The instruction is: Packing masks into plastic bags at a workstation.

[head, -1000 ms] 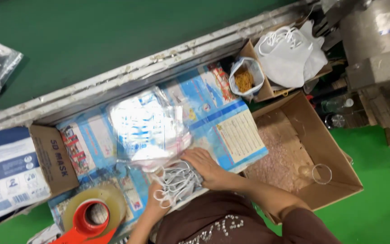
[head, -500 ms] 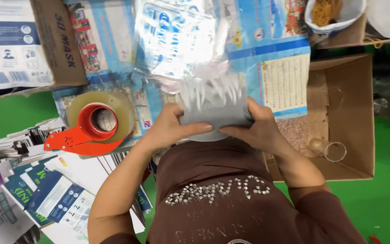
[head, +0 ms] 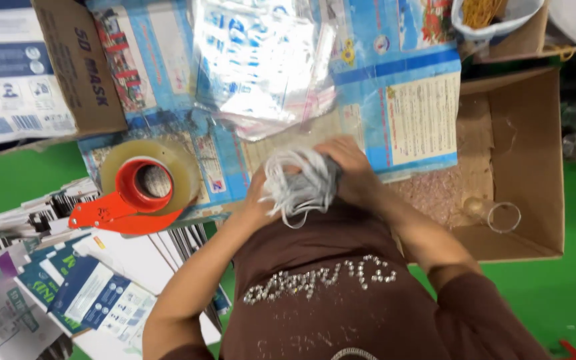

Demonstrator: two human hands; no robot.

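Lower now, grey mask stack (head: 299,181), white ear-loops bunched leftward.

A dark brown short-sleeved top covers the torso, its chest set with small silver studs forming looping decoration. The left hand (head: 258,200) and right hand (head: 345,167) are bare, with no gloves, rings or watch showing

A stack of grey masks (head: 299,183) with white ear loops is gripped between the left hand (head: 256,200) and the right hand (head: 345,167). A tape dispenser (head: 143,190) is seen beside them, clear plastic bags (head: 261,60) above.
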